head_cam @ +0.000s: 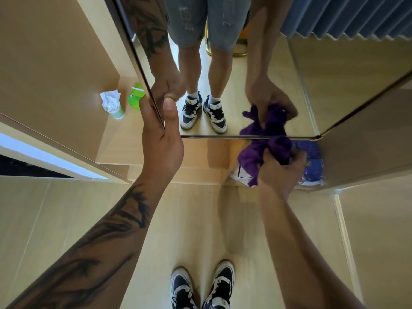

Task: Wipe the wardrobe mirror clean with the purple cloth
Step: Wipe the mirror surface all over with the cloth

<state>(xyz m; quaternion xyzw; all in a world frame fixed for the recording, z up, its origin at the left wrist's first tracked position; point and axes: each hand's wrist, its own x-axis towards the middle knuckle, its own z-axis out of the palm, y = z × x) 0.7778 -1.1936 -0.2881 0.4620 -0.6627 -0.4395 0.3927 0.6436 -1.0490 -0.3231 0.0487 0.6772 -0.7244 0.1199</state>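
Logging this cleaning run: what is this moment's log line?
left hand: grips mirror edge | right hand: holds bunched cloth at mirror's bottom edge | floor: bottle

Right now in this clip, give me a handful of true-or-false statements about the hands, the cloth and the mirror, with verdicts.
1. The right hand grips the purple cloth. True.
2. The left hand holds a spray bottle. False: it grips the mirror door's side edge, thumb on the glass side.
3. The cloth is at the mirror's bottom edge. True.
4. The cloth is folded flat and neat. False: it is bunched into a wad.
5. A green bottle stands on the floor inside the wardrobe, left of the door. True.
6. The person is barefoot. False: dark and white sneakers are on both feet.
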